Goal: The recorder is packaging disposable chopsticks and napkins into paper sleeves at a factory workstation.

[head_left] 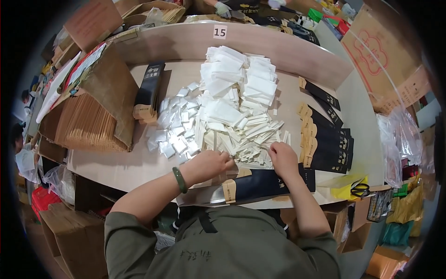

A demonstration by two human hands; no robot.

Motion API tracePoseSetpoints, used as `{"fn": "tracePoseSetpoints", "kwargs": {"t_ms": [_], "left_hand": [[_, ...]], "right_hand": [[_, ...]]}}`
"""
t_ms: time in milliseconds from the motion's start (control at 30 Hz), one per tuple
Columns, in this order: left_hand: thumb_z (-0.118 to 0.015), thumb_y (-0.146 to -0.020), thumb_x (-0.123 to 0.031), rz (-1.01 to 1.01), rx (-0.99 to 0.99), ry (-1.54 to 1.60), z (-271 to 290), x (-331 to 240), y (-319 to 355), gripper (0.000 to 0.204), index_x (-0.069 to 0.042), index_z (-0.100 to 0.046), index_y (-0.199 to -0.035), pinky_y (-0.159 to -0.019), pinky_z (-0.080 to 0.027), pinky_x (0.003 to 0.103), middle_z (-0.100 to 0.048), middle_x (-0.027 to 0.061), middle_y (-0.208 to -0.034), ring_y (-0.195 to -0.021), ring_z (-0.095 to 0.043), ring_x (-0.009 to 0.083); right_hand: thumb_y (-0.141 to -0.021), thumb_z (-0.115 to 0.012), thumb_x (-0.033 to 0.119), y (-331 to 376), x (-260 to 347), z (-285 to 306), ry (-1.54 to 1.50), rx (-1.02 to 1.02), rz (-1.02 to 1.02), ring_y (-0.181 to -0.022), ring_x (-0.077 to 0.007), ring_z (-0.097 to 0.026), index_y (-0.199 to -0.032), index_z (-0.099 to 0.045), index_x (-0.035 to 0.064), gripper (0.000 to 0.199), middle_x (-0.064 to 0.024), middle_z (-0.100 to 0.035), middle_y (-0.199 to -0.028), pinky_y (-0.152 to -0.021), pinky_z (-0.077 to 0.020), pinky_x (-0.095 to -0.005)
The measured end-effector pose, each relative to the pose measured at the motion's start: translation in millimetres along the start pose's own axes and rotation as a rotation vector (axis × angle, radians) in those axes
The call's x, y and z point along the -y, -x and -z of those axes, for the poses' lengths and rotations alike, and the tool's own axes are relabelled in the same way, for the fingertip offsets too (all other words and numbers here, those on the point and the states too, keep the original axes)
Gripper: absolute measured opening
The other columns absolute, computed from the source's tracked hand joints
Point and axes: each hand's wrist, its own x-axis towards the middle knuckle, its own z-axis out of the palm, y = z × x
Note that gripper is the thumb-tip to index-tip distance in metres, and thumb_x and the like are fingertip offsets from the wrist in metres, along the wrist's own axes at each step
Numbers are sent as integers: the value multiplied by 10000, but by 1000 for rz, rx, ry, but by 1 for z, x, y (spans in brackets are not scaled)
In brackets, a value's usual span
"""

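My left hand point(214, 163), with a green bangle point(179, 180) on its wrist, rests at the near edge of a pile of slim white paper-wrapped pieces point(253, 135). Its fingers are curled in, and whatever they hold is hidden. My right hand point(283, 159) is closed at the pile's right near edge, its fingertips pressed together; I cannot make out anything in them. Between my forearms and my body lie dark blue sleeves with tan ends point(262, 184), along the table's front edge. Folded white paper packets point(223, 72) are stacked behind the pile.
Small shiny clear packets point(179, 137) lie left of the pile. A cardboard box point(109, 93) of packed brown card stands at the left. More dark sleeves point(330, 144) fan out at the right, near black-handled scissors point(360, 189). A low wooden partition point(172, 42) borders the back.
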Motion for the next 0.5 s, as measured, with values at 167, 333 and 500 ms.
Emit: {"fn": "tracePoseSetpoints", "kwargs": {"t_ms": [167,333,500], "left_hand": [[-593,-833,-118,69,-274,4,-5,1,27,198,-120,-607,-1031,-651,-529,356,-596,51,-918,-796,-647,262],[-668,-744,-110,309,-468,254,-7,-27,43,276,-111,-612,-1015,-717,-521,381,-597,61,-910,-820,-624,276],[-720,-726,-129,410,-376,227,-6,-20,46,340,-79,-618,-1047,-733,-514,408,-600,100,-966,-840,-621,296]], "right_hand": [[-868,-688,156,-8,30,14,-255,-50,58,-754,-244,-639,-899,-660,7,155,-108,-671,-809,-704,-503,-364],[-840,-709,151,-61,95,-22,-611,153,-9,-710,-185,-656,-900,-695,-9,171,-108,-696,-796,-678,-511,-307],[-811,-672,167,-96,114,-67,-291,56,27,-726,-303,-663,-861,-712,14,166,-170,-686,-822,-701,-521,-367]]}}
